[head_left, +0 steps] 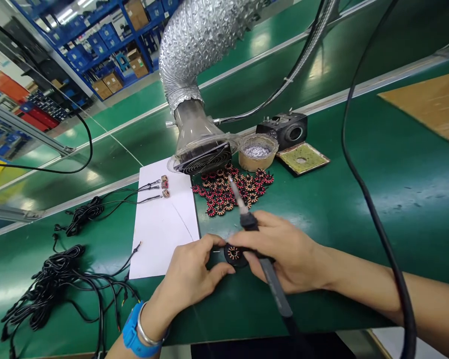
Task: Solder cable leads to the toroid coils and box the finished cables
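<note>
The left hand [189,284] pinches a black coil ring [233,255] between thumb and fingers, and the ring touches the right hand [284,252]. That hand's narrow grip holds a soldering iron [273,289], its long axis running near to far, tip over a pile of coils [213,192]. Farther off, a small tub [257,162] holds silvery scraps [257,151]
</note>
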Action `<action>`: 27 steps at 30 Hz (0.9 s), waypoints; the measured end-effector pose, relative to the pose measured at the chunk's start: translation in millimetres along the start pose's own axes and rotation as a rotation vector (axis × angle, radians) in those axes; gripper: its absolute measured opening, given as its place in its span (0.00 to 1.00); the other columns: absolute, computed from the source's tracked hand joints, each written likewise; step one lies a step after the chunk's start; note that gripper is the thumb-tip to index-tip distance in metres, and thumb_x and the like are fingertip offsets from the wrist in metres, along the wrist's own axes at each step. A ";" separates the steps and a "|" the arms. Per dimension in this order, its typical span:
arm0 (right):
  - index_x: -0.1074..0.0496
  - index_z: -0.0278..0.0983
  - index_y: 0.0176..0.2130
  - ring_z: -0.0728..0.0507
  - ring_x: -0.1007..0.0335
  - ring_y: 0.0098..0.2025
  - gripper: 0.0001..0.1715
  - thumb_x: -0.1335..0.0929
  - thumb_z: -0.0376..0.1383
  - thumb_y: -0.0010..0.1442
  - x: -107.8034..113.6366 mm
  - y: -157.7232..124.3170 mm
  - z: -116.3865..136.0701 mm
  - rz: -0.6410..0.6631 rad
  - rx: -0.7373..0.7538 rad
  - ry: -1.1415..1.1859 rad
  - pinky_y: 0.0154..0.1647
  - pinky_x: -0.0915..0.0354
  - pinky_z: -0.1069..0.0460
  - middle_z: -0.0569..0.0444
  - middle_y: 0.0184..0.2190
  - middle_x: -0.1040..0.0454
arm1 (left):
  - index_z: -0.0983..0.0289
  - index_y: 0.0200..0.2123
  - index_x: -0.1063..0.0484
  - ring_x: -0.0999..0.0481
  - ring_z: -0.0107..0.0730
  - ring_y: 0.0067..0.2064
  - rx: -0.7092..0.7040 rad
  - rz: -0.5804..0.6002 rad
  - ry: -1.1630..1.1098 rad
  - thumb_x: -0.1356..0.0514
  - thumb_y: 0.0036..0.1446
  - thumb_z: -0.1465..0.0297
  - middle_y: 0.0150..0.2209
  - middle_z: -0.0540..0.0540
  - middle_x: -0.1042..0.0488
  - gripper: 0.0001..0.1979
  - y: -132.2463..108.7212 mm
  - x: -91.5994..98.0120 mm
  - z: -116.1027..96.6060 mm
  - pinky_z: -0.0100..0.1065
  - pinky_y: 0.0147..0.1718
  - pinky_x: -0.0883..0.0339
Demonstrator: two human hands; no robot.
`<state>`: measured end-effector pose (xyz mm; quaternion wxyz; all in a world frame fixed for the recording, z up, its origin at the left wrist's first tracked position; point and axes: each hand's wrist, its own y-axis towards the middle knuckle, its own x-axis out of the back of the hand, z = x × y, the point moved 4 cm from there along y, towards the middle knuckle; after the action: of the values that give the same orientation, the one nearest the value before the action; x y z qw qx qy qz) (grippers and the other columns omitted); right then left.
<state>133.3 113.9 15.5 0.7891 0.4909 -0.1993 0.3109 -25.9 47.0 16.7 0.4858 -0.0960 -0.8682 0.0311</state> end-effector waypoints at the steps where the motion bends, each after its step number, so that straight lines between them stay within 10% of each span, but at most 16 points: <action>1: 0.35 0.36 0.49 0.44 0.41 0.30 0.19 0.37 0.27 0.56 1.9 -2.0 -4.2 -0.046 -0.029 0.040 0.32 0.40 0.50 0.53 0.29 0.29 | 0.62 0.41 0.29 0.31 0.27 0.22 -0.042 -0.033 0.018 0.35 0.55 0.65 0.25 0.46 0.25 0.12 -2.8 1.8 -2.3 0.28 0.22 0.41; 12: 0.33 0.33 0.46 0.44 0.42 0.31 0.12 0.36 0.29 0.60 -0.4 -8.2 -16.6 -0.127 -0.081 0.071 0.31 0.39 0.50 0.51 0.29 0.30 | 0.61 0.42 0.31 0.26 0.29 0.25 -0.354 -0.274 0.271 0.39 0.60 0.72 0.29 0.49 0.22 0.07 -17.2 -1.3 -18.2 0.31 0.25 0.37; 27: 0.33 0.34 0.43 0.44 0.44 0.31 0.11 0.36 0.27 0.58 -3.7 -10.5 -13.4 -0.092 -0.097 0.114 0.31 0.42 0.50 0.52 0.29 0.31 | 0.62 0.34 0.27 0.27 0.25 0.25 -0.109 -0.205 0.027 0.43 0.60 0.74 0.28 0.49 0.22 0.05 -1.3 3.9 -9.4 0.26 0.26 0.36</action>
<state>137.9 121.4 0.6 0.8354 0.4422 -0.1463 0.2919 -20.1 46.1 25.1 0.4921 -0.0333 -0.8673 -0.0675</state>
